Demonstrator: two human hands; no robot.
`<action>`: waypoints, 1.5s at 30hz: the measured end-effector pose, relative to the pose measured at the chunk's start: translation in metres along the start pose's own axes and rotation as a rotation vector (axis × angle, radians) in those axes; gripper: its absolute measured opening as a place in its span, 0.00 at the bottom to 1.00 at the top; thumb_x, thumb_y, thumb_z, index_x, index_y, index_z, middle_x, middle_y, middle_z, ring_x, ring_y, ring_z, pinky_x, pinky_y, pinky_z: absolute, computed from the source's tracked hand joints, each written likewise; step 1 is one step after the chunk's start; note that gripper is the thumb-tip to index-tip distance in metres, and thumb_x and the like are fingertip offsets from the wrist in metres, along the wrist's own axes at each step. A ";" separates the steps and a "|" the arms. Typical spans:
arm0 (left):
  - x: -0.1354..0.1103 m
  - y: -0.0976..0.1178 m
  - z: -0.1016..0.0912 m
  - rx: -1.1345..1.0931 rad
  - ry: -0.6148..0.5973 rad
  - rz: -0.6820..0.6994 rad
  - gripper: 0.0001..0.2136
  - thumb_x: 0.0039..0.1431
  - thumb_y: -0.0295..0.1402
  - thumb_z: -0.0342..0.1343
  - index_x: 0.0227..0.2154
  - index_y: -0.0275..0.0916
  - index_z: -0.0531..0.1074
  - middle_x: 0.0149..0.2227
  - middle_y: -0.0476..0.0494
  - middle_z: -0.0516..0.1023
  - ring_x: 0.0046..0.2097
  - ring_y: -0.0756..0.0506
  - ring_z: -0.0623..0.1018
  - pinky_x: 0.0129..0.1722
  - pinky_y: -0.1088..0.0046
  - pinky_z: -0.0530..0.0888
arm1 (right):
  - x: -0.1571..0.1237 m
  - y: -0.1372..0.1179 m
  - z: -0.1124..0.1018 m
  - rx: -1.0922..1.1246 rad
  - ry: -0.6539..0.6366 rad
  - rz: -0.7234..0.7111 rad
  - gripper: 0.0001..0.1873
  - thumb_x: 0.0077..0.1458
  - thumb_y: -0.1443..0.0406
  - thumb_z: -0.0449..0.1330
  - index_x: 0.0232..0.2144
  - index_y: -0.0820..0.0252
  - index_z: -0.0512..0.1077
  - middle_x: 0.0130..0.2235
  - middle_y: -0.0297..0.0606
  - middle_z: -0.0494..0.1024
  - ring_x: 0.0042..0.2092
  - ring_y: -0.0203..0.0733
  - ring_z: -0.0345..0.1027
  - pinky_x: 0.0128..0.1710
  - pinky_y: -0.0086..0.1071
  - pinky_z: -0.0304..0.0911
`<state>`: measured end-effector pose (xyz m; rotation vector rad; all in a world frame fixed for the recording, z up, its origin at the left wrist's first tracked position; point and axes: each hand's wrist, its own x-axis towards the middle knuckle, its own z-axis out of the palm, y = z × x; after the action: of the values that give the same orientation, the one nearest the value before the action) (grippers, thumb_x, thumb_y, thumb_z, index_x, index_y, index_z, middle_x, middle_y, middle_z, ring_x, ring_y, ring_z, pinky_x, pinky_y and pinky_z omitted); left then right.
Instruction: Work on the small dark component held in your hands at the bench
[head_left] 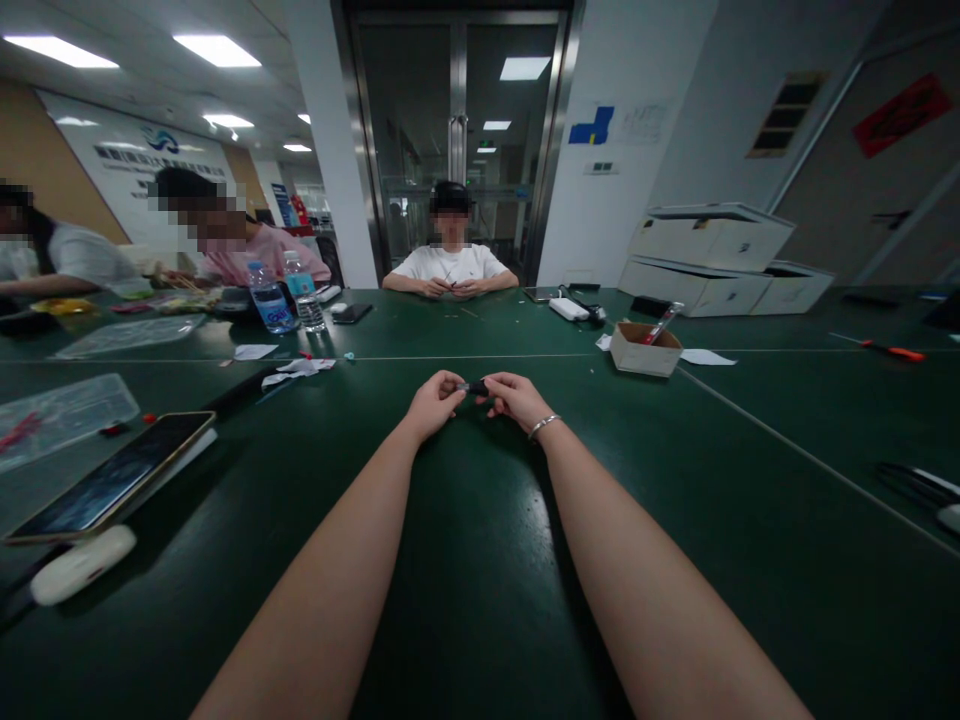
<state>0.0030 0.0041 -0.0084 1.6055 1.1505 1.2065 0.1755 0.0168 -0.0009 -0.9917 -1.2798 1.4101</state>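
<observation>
Both of my arms reach forward over the dark green table (472,560). Between my fingertips is a small black piece (475,387) with a greyish, shiny-looking left end; its exact kind is too small to make out. My left hand (436,405) pinches the greyish end. The black end is gripped by my right hand (516,400), whose wrist carries a silver bracelet (543,426). Fingers of both hands are closed and cover part of the piece, which is held just above or at the tabletop; I cannot tell which.
On the left lie a phone (112,475), a white rounded case (84,566) and a clear plastic lid (67,415). Beyond stand two water bottles (271,300). A small open box (645,350) and a screwdriver (881,348) lie right. Several people sit around the table.
</observation>
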 end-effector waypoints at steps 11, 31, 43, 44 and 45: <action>0.001 0.000 0.000 -0.040 0.012 -0.059 0.08 0.57 0.37 0.50 0.35 0.37 0.67 0.24 0.51 0.68 0.23 0.54 0.68 0.21 0.80 0.67 | 0.001 0.001 -0.001 -0.006 -0.043 0.000 0.06 0.52 0.68 0.62 0.34 0.65 0.71 0.24 0.37 0.77 0.15 0.25 0.58 0.20 0.25 0.68; 0.001 0.006 -0.001 -0.023 -0.022 -0.082 0.10 0.56 0.36 0.49 0.37 0.36 0.69 0.23 0.50 0.69 0.22 0.54 0.67 0.19 0.81 0.61 | 0.002 0.002 -0.003 -0.008 -0.078 -0.025 0.07 0.50 0.69 0.62 0.35 0.64 0.72 0.24 0.34 0.76 0.16 0.26 0.58 0.20 0.25 0.68; 0.003 0.001 -0.002 0.011 -0.001 -0.073 0.12 0.56 0.37 0.48 0.37 0.36 0.71 0.24 0.50 0.69 0.22 0.54 0.65 0.20 0.80 0.62 | 0.000 0.000 -0.002 -0.021 -0.077 -0.020 0.06 0.51 0.71 0.60 0.35 0.64 0.71 0.26 0.35 0.78 0.16 0.26 0.59 0.20 0.24 0.68; 0.002 0.001 -0.002 0.004 -0.009 -0.075 0.13 0.57 0.37 0.47 0.37 0.36 0.71 0.23 0.50 0.68 0.21 0.54 0.64 0.19 0.80 0.62 | 0.000 0.000 -0.003 -0.019 -0.080 -0.020 0.06 0.51 0.71 0.60 0.35 0.64 0.71 0.26 0.35 0.78 0.16 0.25 0.59 0.20 0.24 0.68; 0.002 0.002 -0.002 0.004 -0.019 -0.074 0.13 0.58 0.38 0.46 0.37 0.36 0.71 0.22 0.50 0.68 0.20 0.54 0.64 0.19 0.80 0.61 | 0.000 0.000 -0.003 -0.016 -0.082 -0.021 0.06 0.51 0.71 0.60 0.35 0.64 0.71 0.26 0.35 0.78 0.16 0.25 0.59 0.20 0.24 0.68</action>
<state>0.0016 0.0060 -0.0059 1.5599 1.1910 1.1399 0.1780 0.0173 -0.0016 -0.9372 -1.3597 1.4389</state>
